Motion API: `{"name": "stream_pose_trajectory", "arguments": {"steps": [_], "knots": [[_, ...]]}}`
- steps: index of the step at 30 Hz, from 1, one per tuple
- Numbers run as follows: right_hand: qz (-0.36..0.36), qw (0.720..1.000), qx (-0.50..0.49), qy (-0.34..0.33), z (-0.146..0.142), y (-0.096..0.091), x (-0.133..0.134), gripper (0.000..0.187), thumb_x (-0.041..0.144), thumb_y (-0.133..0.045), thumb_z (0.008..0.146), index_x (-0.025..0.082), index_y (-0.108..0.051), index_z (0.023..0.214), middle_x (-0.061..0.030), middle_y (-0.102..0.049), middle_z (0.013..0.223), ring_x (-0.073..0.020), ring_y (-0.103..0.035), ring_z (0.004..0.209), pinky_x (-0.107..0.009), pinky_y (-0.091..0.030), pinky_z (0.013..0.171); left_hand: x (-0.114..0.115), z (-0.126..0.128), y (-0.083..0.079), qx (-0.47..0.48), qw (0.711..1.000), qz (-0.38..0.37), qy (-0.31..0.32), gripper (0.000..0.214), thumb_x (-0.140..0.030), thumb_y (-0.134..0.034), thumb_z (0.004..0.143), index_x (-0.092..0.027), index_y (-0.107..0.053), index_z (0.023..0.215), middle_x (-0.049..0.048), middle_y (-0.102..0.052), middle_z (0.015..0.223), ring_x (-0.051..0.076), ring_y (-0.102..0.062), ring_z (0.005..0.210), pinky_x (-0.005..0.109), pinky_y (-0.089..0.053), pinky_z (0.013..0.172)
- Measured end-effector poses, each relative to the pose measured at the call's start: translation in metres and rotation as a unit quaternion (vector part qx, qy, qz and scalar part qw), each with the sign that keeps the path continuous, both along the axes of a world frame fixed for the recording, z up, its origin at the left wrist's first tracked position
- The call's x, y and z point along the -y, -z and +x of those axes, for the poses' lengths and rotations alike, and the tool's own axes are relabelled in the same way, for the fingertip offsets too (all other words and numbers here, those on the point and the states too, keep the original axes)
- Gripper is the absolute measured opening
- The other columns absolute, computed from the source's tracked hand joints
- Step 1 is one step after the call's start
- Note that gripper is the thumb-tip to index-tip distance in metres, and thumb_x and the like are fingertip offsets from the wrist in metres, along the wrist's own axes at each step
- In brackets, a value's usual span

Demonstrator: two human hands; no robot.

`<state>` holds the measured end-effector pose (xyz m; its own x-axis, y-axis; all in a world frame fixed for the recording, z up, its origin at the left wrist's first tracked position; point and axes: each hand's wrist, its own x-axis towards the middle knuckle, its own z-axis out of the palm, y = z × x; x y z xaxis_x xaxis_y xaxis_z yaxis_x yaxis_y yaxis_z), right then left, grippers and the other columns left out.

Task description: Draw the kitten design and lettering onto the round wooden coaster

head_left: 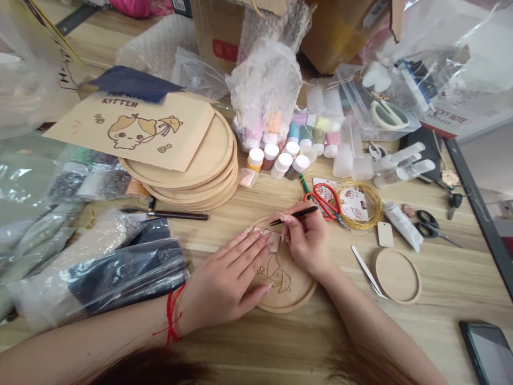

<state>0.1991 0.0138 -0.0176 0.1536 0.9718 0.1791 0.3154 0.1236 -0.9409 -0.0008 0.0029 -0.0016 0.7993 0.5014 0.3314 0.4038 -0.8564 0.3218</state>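
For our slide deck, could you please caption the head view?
Left hand over a round wooden tray, right hand holding a dark tool.

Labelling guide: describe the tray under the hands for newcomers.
From the big tray stack, go right and down to the left hand and right hand. The round tray lies under both; unlike the small dish at right, it bears a golden outline.

A single camera, worn on the person's head, faces forward and steeply down at the table [288, 342], close enough that dark hair [154, 369] dips into the bottom edge; the left hand [226, 278] and right hand [306, 240] sit mid-view, a cardboard box [218, 27] farther off, up top
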Motion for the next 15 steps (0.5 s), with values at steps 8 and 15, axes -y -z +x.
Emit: {"name": "stream_pose_trajectory", "arguments": {"steps": [8, 15], "knots": [[-0.017, 0.999, -0.041, 0.012, -0.0017, -0.0032, -0.0029, 0.009, 0.027, -0.055, 0.092, 0.024, -0.052, 0.084, 0.0014, -0.057, 0.064, -0.0135, -0.052, 0.046, -0.028, -0.042, 0.040, -0.0023, 0.0019, 0.0002, 0.000, 1.000, -0.024, 0.002, 0.060, -0.030, -0.057, 0.091, -0.004, -0.041, 0.143, 0.0184, -0.047, 0.146, 0.030, -0.039, 0.140, 0.048, -0.038, 0.116], [-0.016, 0.997, -0.077, 0.015, -0.0029, -0.0037, -0.0034, 0.010, 0.029, -0.056, 0.092, 0.025, -0.052, 0.085, 0.0022, -0.056, 0.063, -0.0128, -0.050, 0.044, -0.027, -0.041, 0.039, -0.0010, 0.0036, -0.0084, -0.021, 0.998, -0.054, -0.009, 0.067, -0.040, -0.058, 0.090, -0.003, -0.041, 0.143, 0.0176, -0.044, 0.148, 0.030, -0.039, 0.140, 0.050, -0.034, 0.118]]}}
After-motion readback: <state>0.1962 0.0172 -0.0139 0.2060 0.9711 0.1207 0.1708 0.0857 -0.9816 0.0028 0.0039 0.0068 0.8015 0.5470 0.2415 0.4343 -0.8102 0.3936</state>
